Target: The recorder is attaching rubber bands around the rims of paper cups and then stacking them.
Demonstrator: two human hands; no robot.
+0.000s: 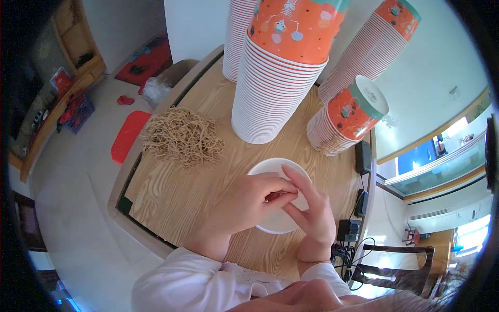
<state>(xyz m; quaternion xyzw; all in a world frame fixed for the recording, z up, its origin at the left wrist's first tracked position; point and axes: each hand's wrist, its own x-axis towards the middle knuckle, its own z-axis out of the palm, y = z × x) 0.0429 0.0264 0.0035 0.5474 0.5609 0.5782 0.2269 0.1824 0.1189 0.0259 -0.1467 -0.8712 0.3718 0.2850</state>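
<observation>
Both my hands meet above a white paper bowl [270,165] standing on the wooden table. My left hand [257,196] is closed in a pinch, its fingertips over the bowl; whatever they hold is too small or hidden to make out. Facing it from the right, my right hand [316,210] has thumb and index finger apart, on either side of the left fingertips. A loose heap of thin tan strands [182,138] lies to the left. Just beyond the bowl rises a tall stack of nested paper bowls [275,88], the top one orange with a green band.
Further stacks of paper bowls stand behind: one tall [364,57], one short [345,117], one partly hidden [239,41]. Black power adapters [348,229] and cables line the table's right edge. On the floor at left is a red stool [129,136]; a dark chair [397,265] stands right.
</observation>
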